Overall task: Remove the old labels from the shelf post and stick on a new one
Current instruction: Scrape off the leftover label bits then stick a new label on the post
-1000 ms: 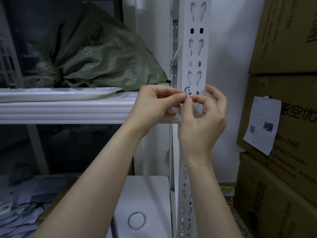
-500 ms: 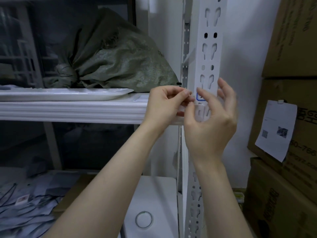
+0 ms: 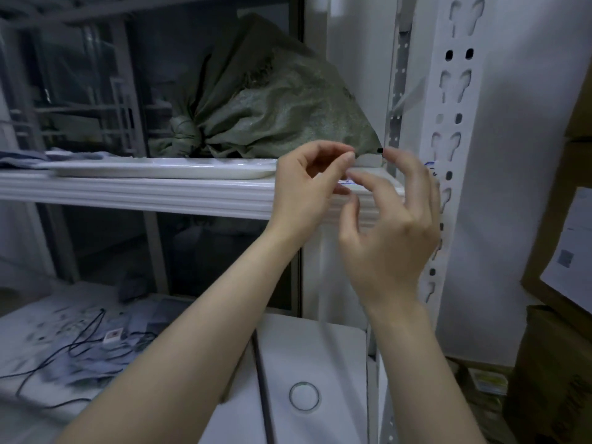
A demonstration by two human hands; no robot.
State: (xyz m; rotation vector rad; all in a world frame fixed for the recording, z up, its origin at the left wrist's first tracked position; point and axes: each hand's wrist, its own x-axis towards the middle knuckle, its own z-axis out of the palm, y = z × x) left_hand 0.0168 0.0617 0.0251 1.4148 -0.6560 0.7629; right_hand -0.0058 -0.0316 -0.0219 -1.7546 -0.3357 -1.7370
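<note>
The white perforated shelf post (image 3: 455,123) rises at the right. A label with a blue hand-drawn outline (image 3: 431,166) shows on it at shelf height, partly hidden by my right hand (image 3: 394,232). That hand is spread, fingers apart, just left of the post in front of the shelf corner. My left hand (image 3: 307,190) is beside it with thumb and forefinger pinched. A small pale scrap of label with a blue edge (image 3: 345,183) shows under those fingertips, close to my right forefinger. The view is blurred, so the grip on the scrap is not sharp.
A white shelf board (image 3: 134,193) carries a white tray (image 3: 160,168) and a tied green woven sack (image 3: 272,113). Below are a white appliance (image 3: 307,373) and papers with black cords (image 3: 80,344). Cardboard boxes (image 3: 557,347) with a paper slip stand at the right.
Both hands have come off the post and moved left to the shelf corner. My right hand's fingers have spread apart. The view has shifted, so the post now sits further right.
</note>
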